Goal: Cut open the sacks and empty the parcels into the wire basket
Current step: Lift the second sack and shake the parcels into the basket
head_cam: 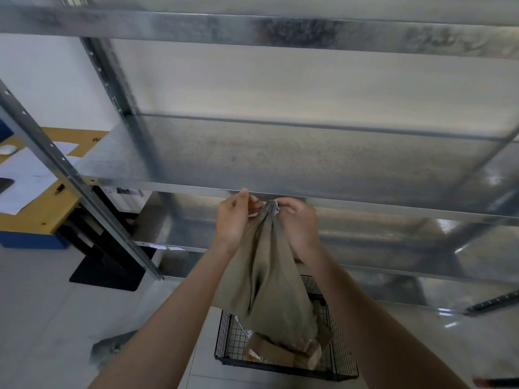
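Your right hand (297, 220) covers the sack (266, 282) neck, so its tie is mostly hidden. The sack blocks much of the basket (344, 363) and the parcels (269, 348) under it. A red object (494, 383) is cut off at the bottom edge. The shelf (280, 155) is blurred.

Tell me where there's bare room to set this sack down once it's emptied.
The metal shelf level with the hands is bare across its width. The floor left of the wire basket, up to the crumpled grey sack, is open too. The basket itself is crowded with cardboard parcels beneath the hanging sack.
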